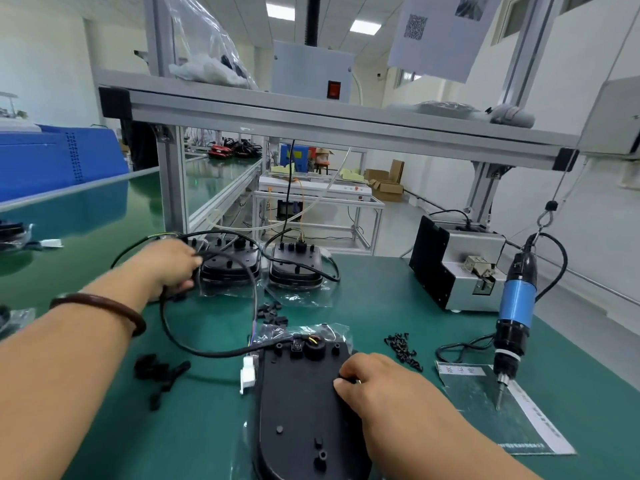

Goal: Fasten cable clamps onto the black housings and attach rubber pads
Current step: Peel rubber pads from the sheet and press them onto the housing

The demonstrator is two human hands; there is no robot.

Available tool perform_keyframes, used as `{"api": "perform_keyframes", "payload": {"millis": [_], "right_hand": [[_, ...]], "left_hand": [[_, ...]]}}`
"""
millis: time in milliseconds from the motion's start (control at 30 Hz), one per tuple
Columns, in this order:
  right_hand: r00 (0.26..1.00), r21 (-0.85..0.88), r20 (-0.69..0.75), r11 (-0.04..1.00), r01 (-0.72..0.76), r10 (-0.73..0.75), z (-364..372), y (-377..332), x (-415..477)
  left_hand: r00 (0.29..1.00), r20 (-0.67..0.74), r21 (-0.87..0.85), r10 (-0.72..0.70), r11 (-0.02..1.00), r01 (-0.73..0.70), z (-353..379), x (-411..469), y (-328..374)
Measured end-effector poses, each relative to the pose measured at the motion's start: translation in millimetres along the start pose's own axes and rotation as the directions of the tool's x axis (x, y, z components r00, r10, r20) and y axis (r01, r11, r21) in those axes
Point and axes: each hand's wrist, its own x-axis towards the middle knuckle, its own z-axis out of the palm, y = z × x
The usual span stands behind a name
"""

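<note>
My right hand [375,388] lies curled on the right edge of the black housing [298,407]; what it grips, I cannot tell. Beyond that housing, my left hand [169,268] grips the black cable [207,353].

Near housing [298,410] beyond bottom edge; left hand [169,265] seemingly motion-blurred.

A green bench [104,237] fills the foreground; an aluminium shelf frame [311,116] crosses at 12 o'clock. Ceiling lights [280,11] glow above, a white wall [41,57] at 10, cardboard boxes [386,188] on grey floor [401,216] at 1.
</note>
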Motion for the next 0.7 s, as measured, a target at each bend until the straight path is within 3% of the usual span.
{"api": "perform_keyframes", "payload": {"millis": [100, 233, 300, 400, 500, 600, 633, 700], "right_hand": [[1.0, 0.08, -0.031, 0.997, 0.005, -0.003, -1.0, 6.2, 0.8], [0.999, 0.117, -0.033, 0.992, 0.047, -0.044, -2.7, 12.0, 3.0], [0.997, 0.093, -0.029, 0.993, 0.069, -0.066, -4.2, 10.8, 4.4], [0.998, 0.086, -0.033, 0.995, 0.052, -0.049, -5.8, 9.1, 4.0], [0.996, 0.16, -0.061, 0.984, 0.081, -0.072, -6.0, 7.6, -4.4], [0.993, 0.218, -0.119, 0.975, 0.051, -0.025, -3.9, 5.2, -2.1], [0.994, 0.294, -0.085, 0.955, -0.034, 0.062, -4.8, 5.5, -0.2], [0.982, 0.512, 0.065, 0.838, -0.186, 0.178, -5.3, 10.2, -1.0]], "left_hand": [[0.992, 0.115, -0.386, 0.044, 0.922, 0.003, -25.2, -39.4, 48.6], [0.941, 0.206, -0.641, 0.269, 0.764, -0.078, -31.0, -107.8, 91.5], [0.909, 0.174, -0.626, 0.378, 0.755, -0.194, -22.6, -141.3, 97.0], [0.832, 0.139, -0.442, 0.538, 0.785, -0.433, 4.8, -187.8, 84.7], [0.694, 0.109, -0.2, 0.712, 0.699, -0.686, 39.6, -227.9, 53.3], [0.614, 0.189, -0.007, 0.766, 0.627, -0.779, 67.2, -246.7, 15.4], [0.628, 0.196, -0.009, 0.753, 0.642, -0.767, 78.4, -248.0, 3.8], [0.785, 0.208, -0.133, 0.583, 0.812, -0.568, 94.5, -254.2, -5.0]]}}
